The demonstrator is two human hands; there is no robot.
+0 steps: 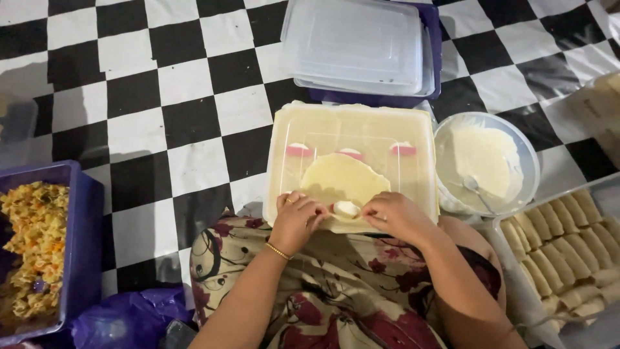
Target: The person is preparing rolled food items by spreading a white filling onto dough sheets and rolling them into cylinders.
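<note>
As fingers pinch wrapper (344, 181): both hands (298, 220) palm-down.

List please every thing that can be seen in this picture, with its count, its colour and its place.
Round wrapper: one, pale yellow, on the upturned box.
Upturned box: one, clear, on the lap.
White lump: one, at the wrapper's near edge, between both hands.
Bowl of batter: one, clear with white batter and a spoon, right of the box.
Tray of rolls: one, clear with pale rolls, far right.
Stacked lids: several, clear, on a purple container at the top.
Filling bin: one, purple, with yellow-orange mix, far left.
Plastic bag: one, purple, bottom left.
Floor: black and white checks.
Left hand: ring and gold bracelet, on the wrapper's edge.
Right hand: on the wrapper's edge.
</note>
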